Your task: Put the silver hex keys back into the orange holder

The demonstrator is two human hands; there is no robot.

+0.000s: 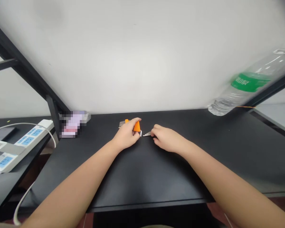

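My left hand (pixel 126 136) is closed round an orange holder (pixel 137 127), which stands slightly off the black desk top. Several thin dark-grey rods (pixel 122 123) fan out on the far left side of that hand. Just right of the left fingertips shows a short silver piece (pixel 141 133); whether it is fixed to the holder I cannot tell. My right hand (pixel 167 138) is closed, its fingertips pinching several slim silver rods (pixel 147 134) that point left towards the holder. Their other ends are hidden by the fingers. A small gap separates the two hands.
A large clear bottle with a green label (pixel 250 82) leans at the right by the wall. A blurred-out item (pixel 72 125) stands at the back left. Further left are a white power strip (pixel 26 142), a white cable (pixel 21 202) and a black frame (pixel 26 68).
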